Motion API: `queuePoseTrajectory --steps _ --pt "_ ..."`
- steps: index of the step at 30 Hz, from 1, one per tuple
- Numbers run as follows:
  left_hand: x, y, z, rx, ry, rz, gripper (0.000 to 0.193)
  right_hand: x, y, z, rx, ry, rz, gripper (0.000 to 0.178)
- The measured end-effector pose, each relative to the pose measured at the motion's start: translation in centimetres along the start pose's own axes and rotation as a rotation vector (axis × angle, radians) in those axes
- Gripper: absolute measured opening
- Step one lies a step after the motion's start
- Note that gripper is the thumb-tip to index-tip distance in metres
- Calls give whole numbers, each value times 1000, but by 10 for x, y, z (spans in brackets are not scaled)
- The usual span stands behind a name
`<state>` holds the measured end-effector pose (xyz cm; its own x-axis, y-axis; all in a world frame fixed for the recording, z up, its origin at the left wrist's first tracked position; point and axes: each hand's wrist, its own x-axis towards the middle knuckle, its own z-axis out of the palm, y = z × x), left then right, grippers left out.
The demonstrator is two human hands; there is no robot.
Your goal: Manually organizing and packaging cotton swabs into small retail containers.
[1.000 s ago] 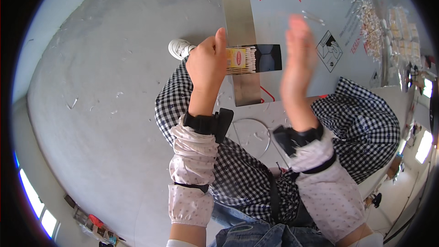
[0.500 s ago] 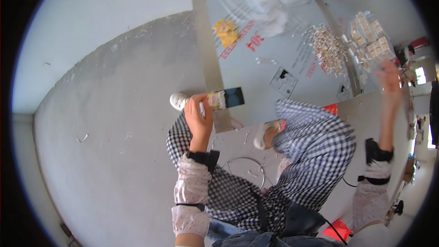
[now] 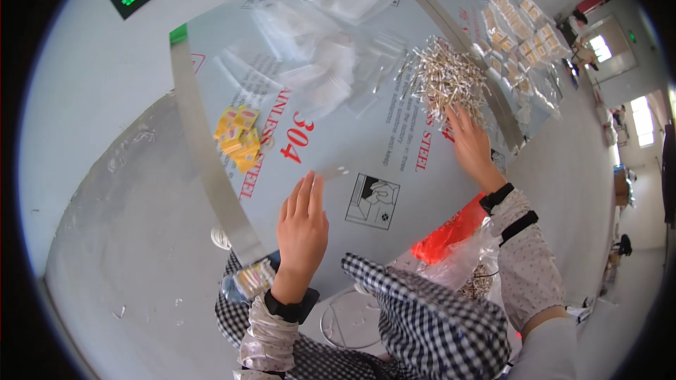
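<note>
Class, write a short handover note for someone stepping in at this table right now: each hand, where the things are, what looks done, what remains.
Left hand: flat and open on the table, by a small clear bag.
Right hand: fingers in the heap of small metal pieces.
Empty clear bags lie further back; yellow packets to the left.
Done: filled bags piled at the far right.
Left: a large heap of pieces, many empty bags.

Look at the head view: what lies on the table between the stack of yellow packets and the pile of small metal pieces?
Loose clear plastic bags lie scattered between the yellow packets and the pile of metal pieces, on the film-covered steel table; the head view shows it.
</note>
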<state>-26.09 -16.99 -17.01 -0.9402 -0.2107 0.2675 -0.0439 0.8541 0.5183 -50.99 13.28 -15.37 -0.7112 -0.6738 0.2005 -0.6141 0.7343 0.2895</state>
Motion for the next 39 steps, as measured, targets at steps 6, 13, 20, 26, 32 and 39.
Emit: queuePoseTrajectory --steps 6,13,20,26,32,39 --pt "24 -7 43 30 -12 57 50 48 5 25 31 95 -136 41" --pt "-15 5 25 -65 -44 63 39 46 -27 26 202 192 -153 12" --pt "-22 -1 21 -120 -25 10 35 32 -96 -6 379 191 -163 14" --pt "-24 -7 12 -141 -64 -27 25 18 -175 -32 573 39 -225 16" --pt "-27 -14 6 -170 -80 -57 24 20 -227 -42 655 -3 -240 21" --pt "-27 -19 6 -183 -69 -53 21 14 -244 -47 935 -15 -273 42"
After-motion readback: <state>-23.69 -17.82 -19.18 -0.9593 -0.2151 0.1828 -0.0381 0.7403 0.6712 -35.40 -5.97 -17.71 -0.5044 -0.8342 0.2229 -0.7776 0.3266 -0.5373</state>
